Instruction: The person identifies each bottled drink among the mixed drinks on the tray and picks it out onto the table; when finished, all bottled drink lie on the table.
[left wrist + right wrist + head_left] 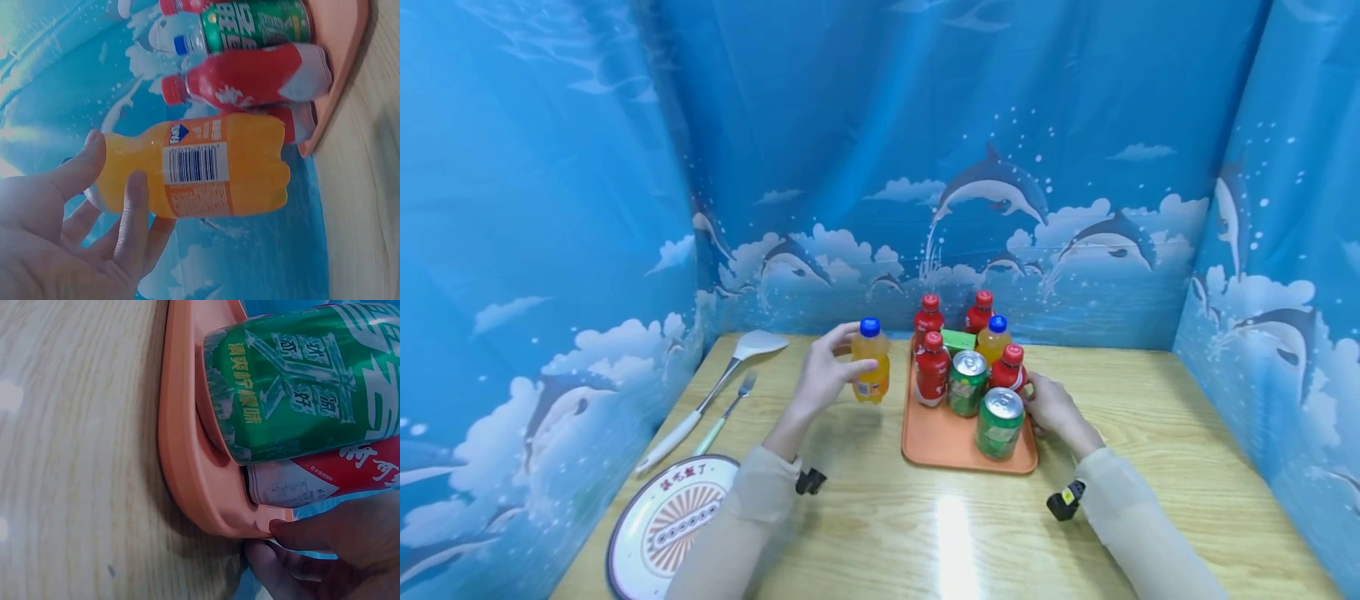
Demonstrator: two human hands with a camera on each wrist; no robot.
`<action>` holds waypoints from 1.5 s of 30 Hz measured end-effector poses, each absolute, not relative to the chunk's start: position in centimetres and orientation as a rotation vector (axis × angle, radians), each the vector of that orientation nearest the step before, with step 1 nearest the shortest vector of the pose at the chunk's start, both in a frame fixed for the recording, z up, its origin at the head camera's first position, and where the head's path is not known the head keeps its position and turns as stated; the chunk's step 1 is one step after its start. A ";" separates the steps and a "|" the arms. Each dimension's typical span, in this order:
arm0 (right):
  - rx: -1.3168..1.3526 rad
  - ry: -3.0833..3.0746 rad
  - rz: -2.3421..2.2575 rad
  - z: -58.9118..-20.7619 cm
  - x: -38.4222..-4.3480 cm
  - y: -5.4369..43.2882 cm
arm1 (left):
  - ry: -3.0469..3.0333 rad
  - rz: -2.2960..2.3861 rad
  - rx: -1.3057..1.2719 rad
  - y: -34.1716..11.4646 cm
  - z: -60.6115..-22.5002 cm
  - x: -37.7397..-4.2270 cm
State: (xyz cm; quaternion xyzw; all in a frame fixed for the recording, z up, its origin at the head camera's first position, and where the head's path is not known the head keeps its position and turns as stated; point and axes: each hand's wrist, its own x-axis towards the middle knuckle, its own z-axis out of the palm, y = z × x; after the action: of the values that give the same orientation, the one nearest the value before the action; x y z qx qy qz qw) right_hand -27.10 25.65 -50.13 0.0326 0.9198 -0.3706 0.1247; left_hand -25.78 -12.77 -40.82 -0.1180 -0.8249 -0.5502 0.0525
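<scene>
Head view shows the left hand [824,373] with thumb and fingers clamped on an orange soda bottle [870,367], upright with a blue cap, held off the bench [865,533] just left of the orange tray [940,443]. Left wrist view shows its label: a blue logo beginning "FAN", a barcode and fine print too small to read. At the tray's right side, the right hand [1057,410] pinches the rim between thumb and fingers. On the tray stand four red-capped bottles [932,375], another orange bottle [992,340], a green box [958,340] and two green cans [998,429]. Right wrist view reads "清爽柠檬味" in yellow on the nearer can; beside it, a red bottle label carries white script, only partly visible. To the far left lies a white-headed spatula [758,342], with a fork [722,420] to its right. At the near left, a plate [628,537] is printed in red, "吃饭了" legible after one unclear character. Dolphins decorate the blue curtain [820,108] behind.
</scene>
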 end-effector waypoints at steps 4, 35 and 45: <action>0.091 2.682 -1.085 -50.2 -27.2 25.6 | -2.489 -1.694 -0.311 -13.8 -41.0 -26.9; 0.113 2.692 -1.086 -50.4 -27.7 25.6 | -2.340 -1.857 0.250 -19.3 -42.6 -36.3; 0.086 2.730 -1.023 -50.5 -27.8 25.9 | -2.372 -1.748 0.265 -19.8 -44.0 -37.9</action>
State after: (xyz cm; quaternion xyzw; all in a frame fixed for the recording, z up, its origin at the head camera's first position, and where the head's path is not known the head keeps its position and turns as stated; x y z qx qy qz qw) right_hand -27.80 25.86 -50.46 0.0292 0.9301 -0.3484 0.1123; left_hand -37.91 -19.79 -44.02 0.0892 -0.7984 -0.5884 0.0914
